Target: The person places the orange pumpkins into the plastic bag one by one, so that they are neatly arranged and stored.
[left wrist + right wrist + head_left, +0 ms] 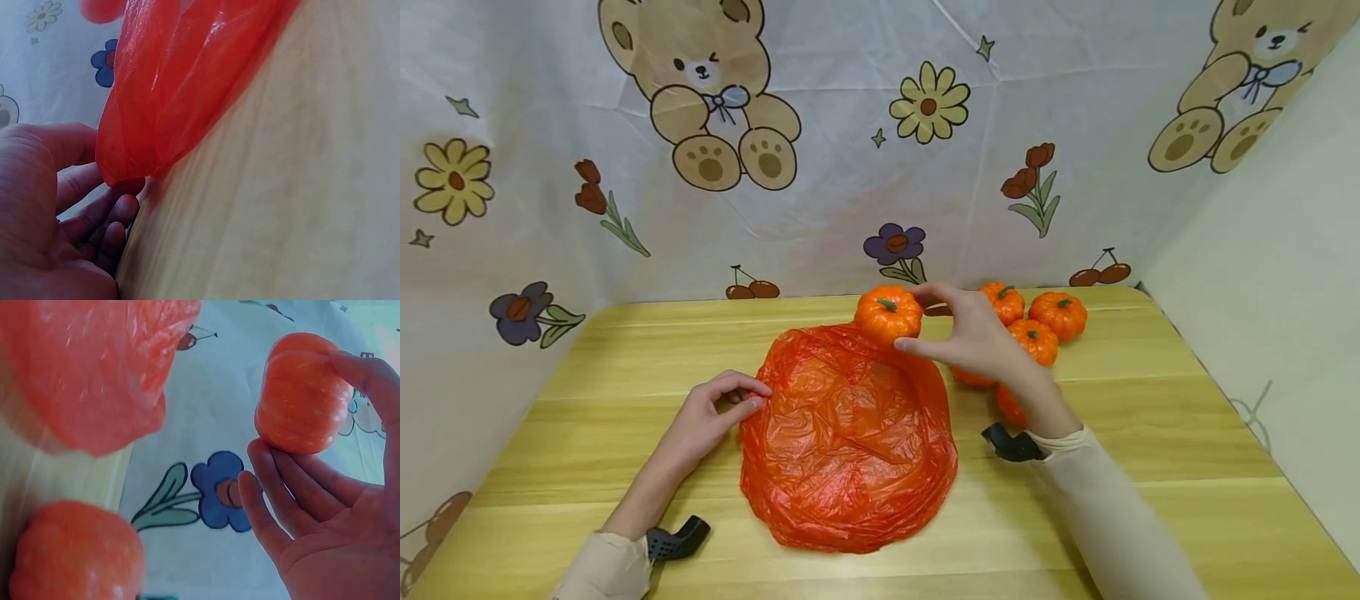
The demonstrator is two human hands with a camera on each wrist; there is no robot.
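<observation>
A red plastic bag (pixel 850 417) lies spread on the table, its crumpled rim raised around a flatter middle. My left hand (pixel 707 417) pinches the bag's left rim between thumb and fingers; in the left wrist view the bag's edge (pixel 150 125) hangs at the fingers of the left hand (pixel 50 206). Over the bag's back right rim, my right hand (pixel 973 333) holds an orange pumpkin (pixel 887 315) with a green stem. The right wrist view shows that pumpkin (pixel 304 394) between the thumb and fingertips of the right hand (pixel 331 506), with the bag (pixel 94 375) to the left.
Several more orange pumpkins (pixel 1063 317) sit grouped at the table's back right, partly behind my right hand and forearm. One pumpkin (pixel 78 553) shows low in the right wrist view. A printed cloth (pixel 835 192) hangs behind the wooden table (pixel 1172 400).
</observation>
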